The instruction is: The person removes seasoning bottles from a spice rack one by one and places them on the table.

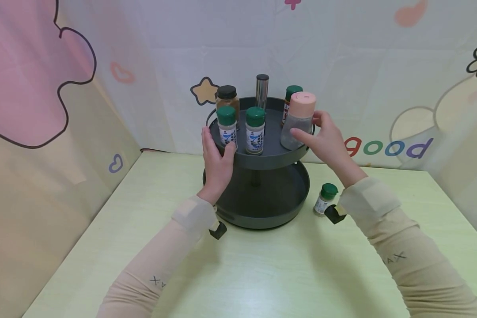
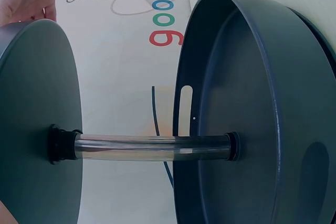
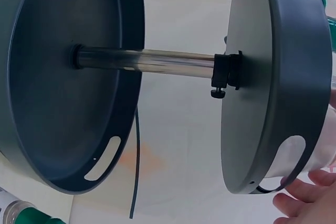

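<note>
A dark grey two-tier round rack [image 1: 258, 221] stands on the table. My left hand [image 1: 218, 165] rests against the left of its upper tray [image 1: 262, 162], fingers fairly straight and thumb by a green-capped spice jar [image 1: 227, 128]. On the tray's right, my right hand [image 1: 327, 139] holds a clear bottle with a pink cap [image 1: 302, 106], thumb in front and fingers behind. In the right wrist view, those fingers [image 3: 304, 198] lie beside the tray's slot. Also on the upper tray are another green-capped jar [image 1: 255, 132], a black-capped brown jar [image 1: 227, 95] and a green-capped jar [image 1: 292, 95] behind.
A green-capped jar [image 1: 323, 201] stands on the table right of the rack, near my right wrist. A metal post [image 2: 157, 148] joins the two trays. The lower tray [image 1: 258, 198] has a raised rim. A printed cloth wall [image 1: 163, 88] rises behind.
</note>
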The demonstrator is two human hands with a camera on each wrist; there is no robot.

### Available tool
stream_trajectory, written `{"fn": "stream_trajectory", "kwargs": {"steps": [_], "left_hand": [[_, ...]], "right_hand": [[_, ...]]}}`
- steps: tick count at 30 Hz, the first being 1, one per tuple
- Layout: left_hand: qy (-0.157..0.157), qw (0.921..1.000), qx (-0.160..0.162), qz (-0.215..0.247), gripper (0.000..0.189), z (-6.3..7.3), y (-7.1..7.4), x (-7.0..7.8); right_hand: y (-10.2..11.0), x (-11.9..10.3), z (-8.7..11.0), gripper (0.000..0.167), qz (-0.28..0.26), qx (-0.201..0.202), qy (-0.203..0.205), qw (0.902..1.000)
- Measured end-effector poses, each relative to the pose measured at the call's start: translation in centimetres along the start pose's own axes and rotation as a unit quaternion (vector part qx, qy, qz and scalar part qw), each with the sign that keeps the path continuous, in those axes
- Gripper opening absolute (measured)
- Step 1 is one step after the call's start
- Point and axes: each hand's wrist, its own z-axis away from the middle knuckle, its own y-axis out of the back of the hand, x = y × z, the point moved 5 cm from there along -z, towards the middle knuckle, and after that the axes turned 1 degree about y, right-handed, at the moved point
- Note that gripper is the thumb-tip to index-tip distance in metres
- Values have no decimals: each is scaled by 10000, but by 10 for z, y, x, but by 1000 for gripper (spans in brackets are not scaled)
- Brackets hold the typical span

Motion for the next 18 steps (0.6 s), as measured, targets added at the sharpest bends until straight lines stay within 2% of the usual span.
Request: {"fn": "stream_trajectory", "kwargs": {"steps": [9, 18], "left_hand": [[-17, 10000, -7, 11, 75, -1, 0, -1], [13, 10000, -19, 12, 76, 1, 0, 0]], "right_hand": [[-6, -1, -3, 78, -168, 103, 25, 9998], [-13, 3, -7, 75, -113, 207, -6, 9997]]}}
